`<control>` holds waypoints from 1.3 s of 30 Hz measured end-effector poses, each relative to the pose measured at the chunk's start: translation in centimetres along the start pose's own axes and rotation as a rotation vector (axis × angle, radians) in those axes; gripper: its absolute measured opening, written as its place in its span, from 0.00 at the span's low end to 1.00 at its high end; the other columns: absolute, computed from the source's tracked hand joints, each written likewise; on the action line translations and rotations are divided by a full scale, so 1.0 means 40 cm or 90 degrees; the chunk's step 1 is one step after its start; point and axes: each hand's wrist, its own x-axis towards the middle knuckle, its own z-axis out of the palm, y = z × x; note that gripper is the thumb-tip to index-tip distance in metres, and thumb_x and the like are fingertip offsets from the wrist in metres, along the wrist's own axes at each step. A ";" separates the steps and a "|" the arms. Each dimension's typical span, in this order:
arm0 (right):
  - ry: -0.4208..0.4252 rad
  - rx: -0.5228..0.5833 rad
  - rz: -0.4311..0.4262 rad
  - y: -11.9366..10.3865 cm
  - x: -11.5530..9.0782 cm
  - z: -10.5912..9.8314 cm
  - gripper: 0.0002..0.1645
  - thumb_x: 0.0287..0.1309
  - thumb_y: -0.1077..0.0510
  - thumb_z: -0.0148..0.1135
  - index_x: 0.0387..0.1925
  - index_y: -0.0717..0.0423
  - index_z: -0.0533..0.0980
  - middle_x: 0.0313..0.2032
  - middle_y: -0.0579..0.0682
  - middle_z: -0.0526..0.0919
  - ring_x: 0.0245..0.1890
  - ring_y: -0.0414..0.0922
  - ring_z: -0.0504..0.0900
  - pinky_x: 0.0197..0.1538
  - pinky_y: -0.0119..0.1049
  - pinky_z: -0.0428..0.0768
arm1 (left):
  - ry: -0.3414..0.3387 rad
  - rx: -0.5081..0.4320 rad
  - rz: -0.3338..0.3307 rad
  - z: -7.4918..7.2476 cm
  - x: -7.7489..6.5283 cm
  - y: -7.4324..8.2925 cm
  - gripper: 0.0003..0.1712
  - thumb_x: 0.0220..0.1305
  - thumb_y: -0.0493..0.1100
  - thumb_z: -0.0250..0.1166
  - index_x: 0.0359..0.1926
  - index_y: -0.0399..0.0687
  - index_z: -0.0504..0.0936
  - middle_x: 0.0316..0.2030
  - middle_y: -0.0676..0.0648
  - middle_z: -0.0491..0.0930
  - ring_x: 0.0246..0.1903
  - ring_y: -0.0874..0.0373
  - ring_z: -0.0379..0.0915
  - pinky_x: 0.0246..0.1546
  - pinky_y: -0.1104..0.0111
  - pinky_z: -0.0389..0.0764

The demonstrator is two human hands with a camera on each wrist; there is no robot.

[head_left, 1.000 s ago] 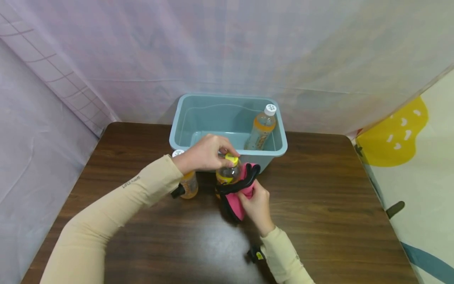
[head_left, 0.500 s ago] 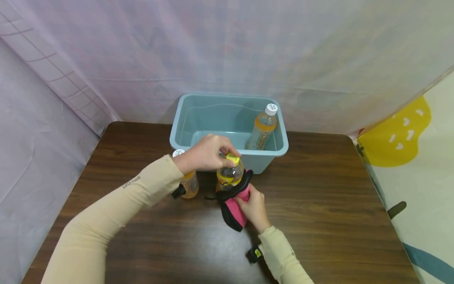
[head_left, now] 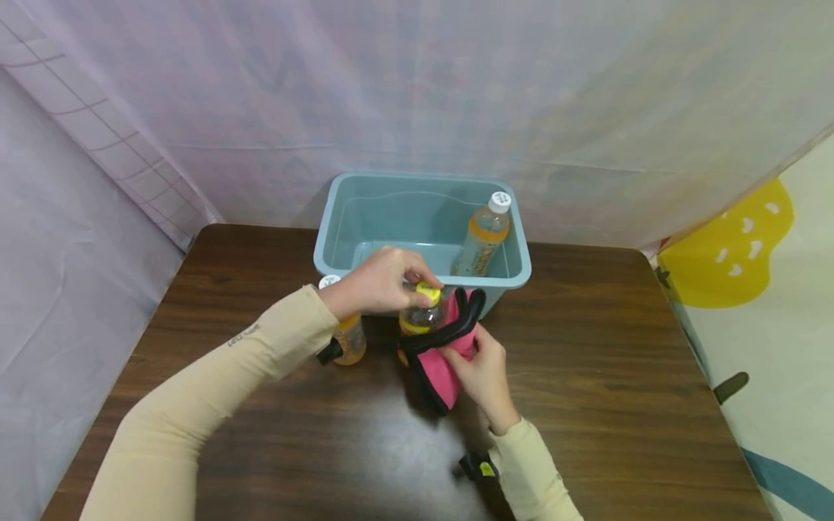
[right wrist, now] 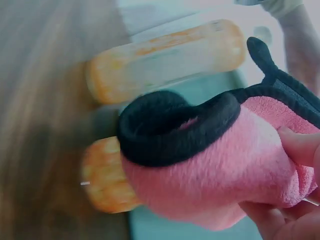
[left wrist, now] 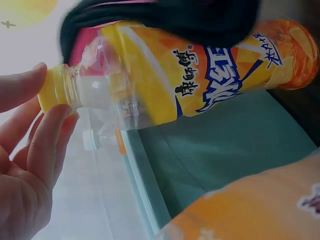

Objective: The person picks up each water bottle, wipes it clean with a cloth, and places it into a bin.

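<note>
Setting: curtained off on three sides, premises type not determinable. Faintly checked pale curtain [head_left: 417, 87] hangs along far side; plain sheet [head_left: 65, 282] covers left; pale hanging [head_left: 795, 340] with printed yellow shape [head_left: 730, 250] lines right; wood-grain desk [head_left: 599, 362] between.

"康師傅®" and "冰红" on the yellow bottle label [left wrist: 200, 75]

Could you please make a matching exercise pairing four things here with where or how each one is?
1. Yellow-capped clear plastic bottle
2. Pink plush fabric item with black trim
3. Blue-grey rectangular plastic tub
4. Farther white-capped clear plastic bottle

A. Inside the tub
B. Held by the right hand
C. Cap pinched by the left hand
D. Toward the far edge of the brown wood-grain table

Pairs: 1-C, 2-B, 3-D, 4-A
</note>
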 end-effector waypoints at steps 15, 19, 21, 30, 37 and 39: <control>-0.008 0.002 0.014 -0.071 0.030 -0.022 0.22 0.41 0.62 0.72 0.42 0.61 0.77 0.32 0.54 0.83 0.28 0.43 0.78 0.31 0.34 0.77 | -0.001 0.002 -0.009 0.003 -0.003 -0.003 0.12 0.48 0.42 0.70 0.37 0.49 0.85 0.34 0.53 0.81 0.34 0.61 0.75 0.36 0.71 0.76; 0.002 -0.015 -0.010 -0.028 0.011 -0.007 0.19 0.37 0.66 0.71 0.36 0.63 0.77 0.25 0.53 0.81 0.23 0.42 0.73 0.26 0.32 0.73 | -0.002 -0.001 -0.014 0.003 -0.002 -0.003 0.12 0.48 0.42 0.70 0.37 0.50 0.85 0.35 0.53 0.81 0.35 0.60 0.76 0.38 0.71 0.76; 0.002 -0.018 -0.016 -0.002 0.004 0.004 0.17 0.34 0.67 0.70 0.32 0.63 0.76 0.22 0.52 0.79 0.21 0.42 0.71 0.24 0.32 0.72 | -0.001 -0.002 -0.012 0.004 -0.001 -0.004 0.12 0.48 0.42 0.70 0.37 0.50 0.85 0.36 0.53 0.81 0.36 0.60 0.76 0.39 0.71 0.76; -0.081 -0.093 0.027 0.124 -0.033 0.062 0.17 0.34 0.64 0.73 0.29 0.61 0.75 0.23 0.53 0.81 0.23 0.45 0.77 0.27 0.37 0.76 | -0.001 0.003 -0.016 0.005 0.000 -0.001 0.11 0.50 0.44 0.69 0.37 0.53 0.85 0.36 0.54 0.81 0.36 0.61 0.76 0.39 0.70 0.76; -0.083 -0.085 0.026 0.141 -0.043 0.070 0.17 0.35 0.63 0.73 0.30 0.61 0.76 0.24 0.53 0.81 0.24 0.45 0.78 0.27 0.38 0.77 | 0.000 -0.004 -0.017 0.006 0.000 0.001 0.11 0.49 0.44 0.70 0.37 0.52 0.85 0.36 0.54 0.81 0.37 0.60 0.77 0.40 0.70 0.76; -0.075 -0.076 0.023 0.135 -0.041 0.069 0.17 0.34 0.63 0.74 0.30 0.60 0.76 0.23 0.52 0.81 0.24 0.43 0.77 0.27 0.36 0.76 | 0.000 -0.002 -0.016 0.004 0.000 0.000 0.10 0.49 0.44 0.70 0.36 0.52 0.85 0.36 0.54 0.81 0.36 0.60 0.76 0.40 0.70 0.76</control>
